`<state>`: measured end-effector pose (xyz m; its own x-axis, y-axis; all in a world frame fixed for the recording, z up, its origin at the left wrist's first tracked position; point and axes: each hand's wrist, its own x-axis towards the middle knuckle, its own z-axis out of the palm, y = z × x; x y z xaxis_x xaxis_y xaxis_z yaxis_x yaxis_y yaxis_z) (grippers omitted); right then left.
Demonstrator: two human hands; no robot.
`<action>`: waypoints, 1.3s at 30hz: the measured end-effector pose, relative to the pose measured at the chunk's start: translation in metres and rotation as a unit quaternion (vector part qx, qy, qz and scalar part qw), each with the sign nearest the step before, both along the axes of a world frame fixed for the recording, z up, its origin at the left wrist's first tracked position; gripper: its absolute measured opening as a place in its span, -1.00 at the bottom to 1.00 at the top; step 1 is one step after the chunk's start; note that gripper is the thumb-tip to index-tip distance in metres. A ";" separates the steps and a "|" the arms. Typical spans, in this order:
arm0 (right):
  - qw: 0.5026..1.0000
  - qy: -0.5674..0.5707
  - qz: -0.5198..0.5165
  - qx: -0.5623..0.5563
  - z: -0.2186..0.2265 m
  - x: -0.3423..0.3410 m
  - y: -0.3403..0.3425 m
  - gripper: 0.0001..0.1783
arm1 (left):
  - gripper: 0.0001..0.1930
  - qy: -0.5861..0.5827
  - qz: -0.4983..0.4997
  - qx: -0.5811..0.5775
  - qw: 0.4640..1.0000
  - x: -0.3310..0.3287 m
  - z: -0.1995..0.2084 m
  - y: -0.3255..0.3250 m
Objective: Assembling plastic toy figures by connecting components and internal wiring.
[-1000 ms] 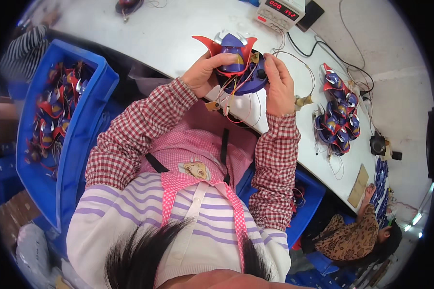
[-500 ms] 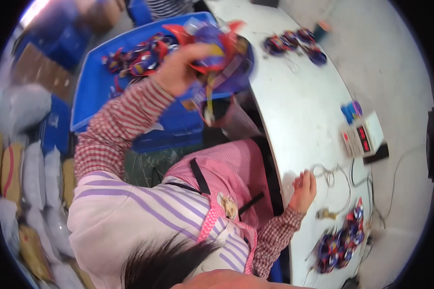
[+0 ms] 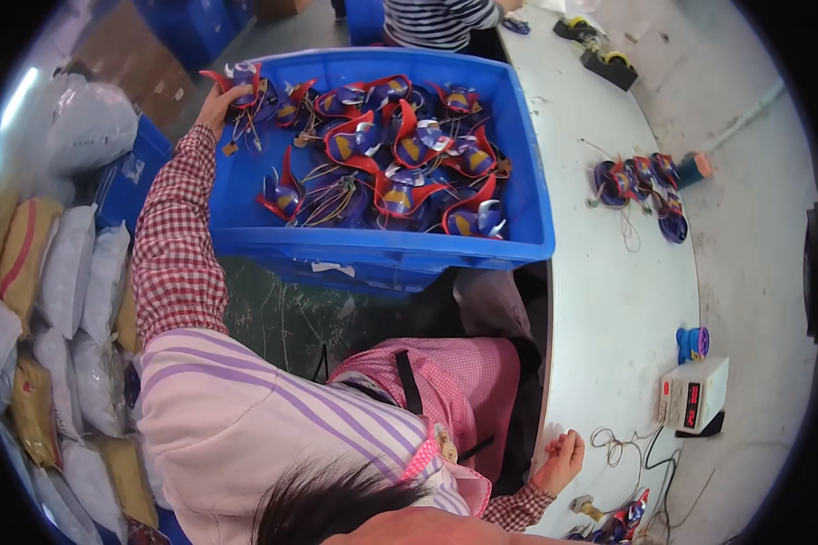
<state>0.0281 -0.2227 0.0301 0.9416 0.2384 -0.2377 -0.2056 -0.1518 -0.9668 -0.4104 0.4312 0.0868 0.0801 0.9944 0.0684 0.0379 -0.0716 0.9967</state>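
My left arm reaches to the far left corner of a blue plastic bin. There my left hand is closed on a purple toy part with red wing-like pieces, its thin wires hanging down inside the bin. Several similar toy parts, purple and yellow with red curved pieces and loose wires, lie in the bin. My right hand rests at the near edge of the white table, its fingers loosely curled with nothing visible in them. Thin cable loops lie beside it.
A small power supply with a red display stands on the table by a blue-purple spool-like object. More toy parts lie farther along; tape dispensers sit at the back. Another person in stripes is beyond the bin. Sacks line the left.
My left hand has carried the toy part left, to the bin's far left corner. My view has shifted, showing more of the bin. My right hand's fingers are more curled.
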 end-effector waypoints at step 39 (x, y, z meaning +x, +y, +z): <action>0.917 -0.160 -0.365 -0.026 0.012 -0.078 -0.192 -0.80 | -0.58 0.064 -0.919 0.101 0.376 0.444 0.026 -0.591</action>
